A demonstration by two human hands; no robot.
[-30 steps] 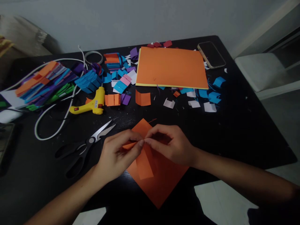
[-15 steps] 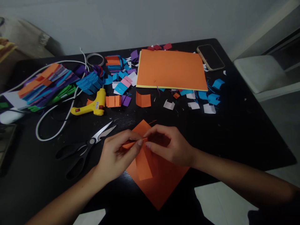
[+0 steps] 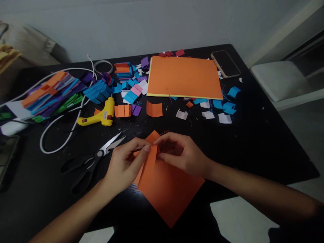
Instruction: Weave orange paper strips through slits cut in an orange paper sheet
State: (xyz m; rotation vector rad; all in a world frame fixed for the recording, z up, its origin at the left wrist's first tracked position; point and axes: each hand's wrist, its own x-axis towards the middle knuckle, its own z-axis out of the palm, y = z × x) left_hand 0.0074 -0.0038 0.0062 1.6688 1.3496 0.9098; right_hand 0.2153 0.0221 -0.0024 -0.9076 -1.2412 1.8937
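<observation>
An orange paper strip (image 3: 148,167) slants down from my fingertips, its upper end folded. My left hand (image 3: 129,162) pinches it near the top between thumb and index finger. On the other side, my right hand (image 3: 183,155) has its fingers closed at the same upper end; its fingertips partly hide the fold. Beneath both hands a larger orange sheet (image 3: 174,195) lies on the black table, turned with a corner toward me. To the left of my left hand rest scissors (image 3: 100,153) with black handles, their blades parted.
A yellow glue gun (image 3: 107,113) lies at the left by a looped white cable (image 3: 42,138). Bundles of folded paper strips (image 3: 54,92) are piled behind it. Stacked orange and yellow sheets (image 3: 186,77), a phone (image 3: 225,64) and scattered paper scraps (image 3: 224,118) occupy the back.
The strip's lower end has swung left, and the strip now slants toward my left wrist. My fingers have shifted slightly at its folded top.
</observation>
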